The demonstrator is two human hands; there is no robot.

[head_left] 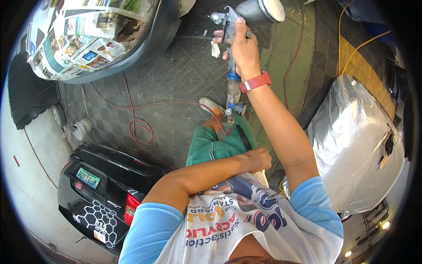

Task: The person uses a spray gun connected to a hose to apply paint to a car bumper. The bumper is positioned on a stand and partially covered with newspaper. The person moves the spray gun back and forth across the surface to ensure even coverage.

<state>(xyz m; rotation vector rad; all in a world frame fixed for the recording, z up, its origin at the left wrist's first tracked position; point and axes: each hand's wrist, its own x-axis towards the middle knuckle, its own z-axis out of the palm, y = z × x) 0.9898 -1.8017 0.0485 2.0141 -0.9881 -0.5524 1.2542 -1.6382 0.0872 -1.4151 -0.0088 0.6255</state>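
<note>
My right hand [244, 46] grips a metal spray gun [230, 27], held out ahead of me at arm's length. A silver cup [256, 12] with a pale lid tilts off to the gun's right. Below the grip hang a blue-ringed filter [233, 86] and a regulator knob [238, 108], joined to a red air hose [193, 103]. My thumb lies along the gun's back; whether the trigger is pressed I cannot tell. My left hand [258, 160] is closed in a fist at my waist, by my shirt hem and green shorts [204, 145]. Whatever it may hold is hidden.
A dark car part masked with newspaper [92, 39] stands at far left. Near left is a black car's rear [110, 189]. Silver sheeting [356, 145] covers a large shape at right. Red hose coils [143, 132] lie across the textured floor mats [162, 83].
</note>
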